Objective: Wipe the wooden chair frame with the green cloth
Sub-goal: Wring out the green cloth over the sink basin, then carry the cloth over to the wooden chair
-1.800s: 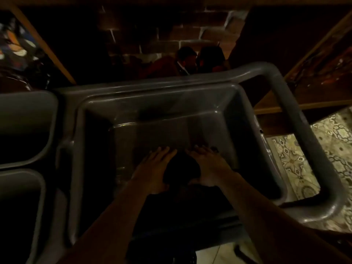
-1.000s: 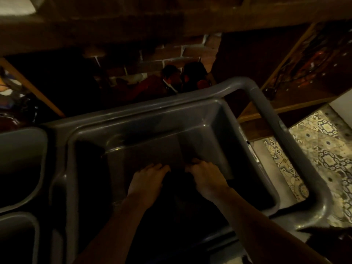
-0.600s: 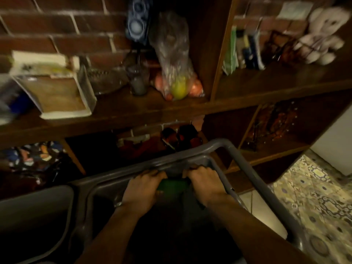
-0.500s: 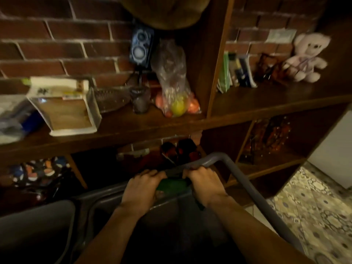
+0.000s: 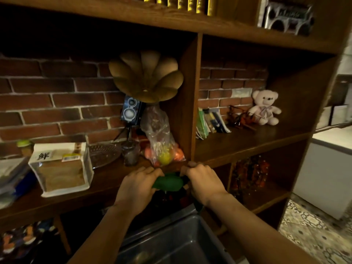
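The green cloth [image 5: 167, 183] is bunched and twisted between both my hands, held above the grey tub [image 5: 181, 242]. My left hand [image 5: 136, 187] is closed on its left end and my right hand [image 5: 204, 182] on its right end; a dark tail of cloth hangs below my right wrist. Only the short middle stretch of cloth shows between the fists. No wooden chair frame is in view.
A dark wooden shelf unit [image 5: 194, 103] with a brick back stands right in front. It holds a bag of fruit [image 5: 162, 143], a boxed package [image 5: 61, 168], a horn-shaped ornament [image 5: 146, 75], books [image 5: 209, 121] and a teddy bear [image 5: 264, 107]. Patterned floor tiles [image 5: 314, 231] lie to the right.
Both hands have lifted the cloth out of the grey tub and up to shelf height. The view has tilted up from the tub to the shelves.
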